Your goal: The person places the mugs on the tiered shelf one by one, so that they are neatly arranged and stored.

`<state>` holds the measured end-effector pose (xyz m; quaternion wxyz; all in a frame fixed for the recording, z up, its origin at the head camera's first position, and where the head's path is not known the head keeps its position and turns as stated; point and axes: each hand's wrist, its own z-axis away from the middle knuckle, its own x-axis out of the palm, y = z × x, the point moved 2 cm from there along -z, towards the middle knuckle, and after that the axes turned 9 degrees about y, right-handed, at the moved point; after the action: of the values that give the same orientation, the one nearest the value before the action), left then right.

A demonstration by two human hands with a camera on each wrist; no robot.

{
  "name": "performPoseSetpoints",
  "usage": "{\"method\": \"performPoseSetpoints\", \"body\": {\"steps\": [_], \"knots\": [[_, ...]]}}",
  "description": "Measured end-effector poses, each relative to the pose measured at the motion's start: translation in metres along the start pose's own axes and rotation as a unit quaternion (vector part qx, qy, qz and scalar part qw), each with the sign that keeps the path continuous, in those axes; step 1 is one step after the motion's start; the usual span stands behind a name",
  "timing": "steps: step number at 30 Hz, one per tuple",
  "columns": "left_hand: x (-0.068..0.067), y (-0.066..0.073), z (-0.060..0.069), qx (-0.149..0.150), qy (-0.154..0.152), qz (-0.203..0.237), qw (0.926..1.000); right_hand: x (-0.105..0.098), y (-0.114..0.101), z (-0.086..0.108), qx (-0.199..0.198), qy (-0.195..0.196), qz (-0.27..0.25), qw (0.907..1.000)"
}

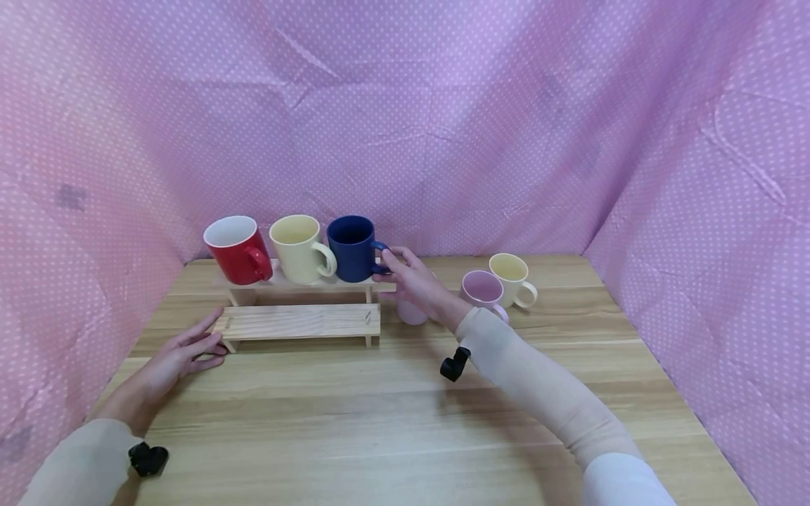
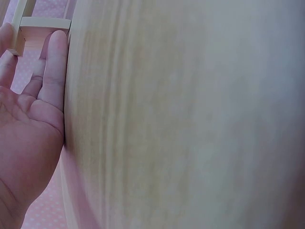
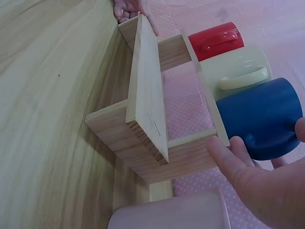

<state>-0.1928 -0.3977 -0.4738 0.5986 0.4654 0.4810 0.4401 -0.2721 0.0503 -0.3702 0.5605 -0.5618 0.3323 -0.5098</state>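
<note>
left hand (image 1: 180, 357): spread, at rack (image 1: 297, 321), left end
right hand (image 1: 418, 282): at blue mug (image 1: 351, 251), right side; can't tell if pinching

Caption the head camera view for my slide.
Red mug, yellow mug and blue mug on a wooden rack, left hand at its end, right hand at the blue handle.

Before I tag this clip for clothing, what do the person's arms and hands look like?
The left hand and right hand are ungloved. A pale beige left sleeve and right sleeve cover the forearms, white fabric showing farther up the right arm. A small black device sits near each wrist.
</note>
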Motion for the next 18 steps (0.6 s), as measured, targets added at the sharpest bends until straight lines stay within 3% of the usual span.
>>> {"method": "performPoseSetpoints", "body": {"steps": [8, 13, 18], "knots": [[0.0, 0.0, 0.001, -0.001, 0.002, 0.0, 1.0, -0.017, -0.015, 0.013, 0.038, -0.018, 0.028, 0.9987], [0.0, 0.002, -0.003, -0.001, -0.001, 0.0, 1.0, -0.042, -0.024, 0.029, 0.021, -0.032, 0.07, 0.9968], [0.0, 0.001, -0.001, 0.003, -0.005, 0.0, 1.0, -0.072, -0.026, 0.047, -0.012, -0.051, 0.151, 0.9872]]}}
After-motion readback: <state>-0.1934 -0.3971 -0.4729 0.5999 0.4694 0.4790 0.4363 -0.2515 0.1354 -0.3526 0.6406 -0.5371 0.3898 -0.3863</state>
